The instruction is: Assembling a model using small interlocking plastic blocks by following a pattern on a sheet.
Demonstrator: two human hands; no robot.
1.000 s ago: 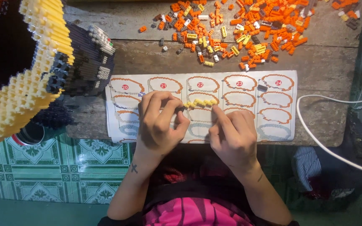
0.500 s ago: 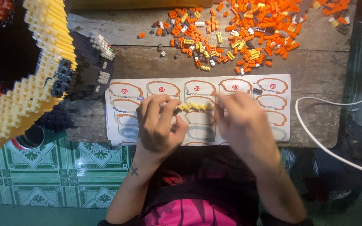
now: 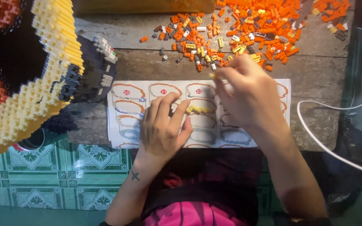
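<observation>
Single head camera looks steeply down, close over the wooden table [image 3: 315,90]

From my feed I'm looking straight down on a worn wooden table [image 3: 147,67], grey-brown planks w/ cracks and a seam running 9 to 3 o'clock across the top third. Light is soft and even, prob daylight, no hard shadows. At 7–8 o'clock the floor [image 3: 63,180] shows: green tiles w/ pale ornamental pattern. A round dark opening w/ red rim [image 3: 32,142] sits at 8 o'clock by the table edge; can't tell what it is. At 3–4 o'clock a white cable [image 3: 315,142] loops off the table over a dark teal area. No walls or windows in view.
</observation>
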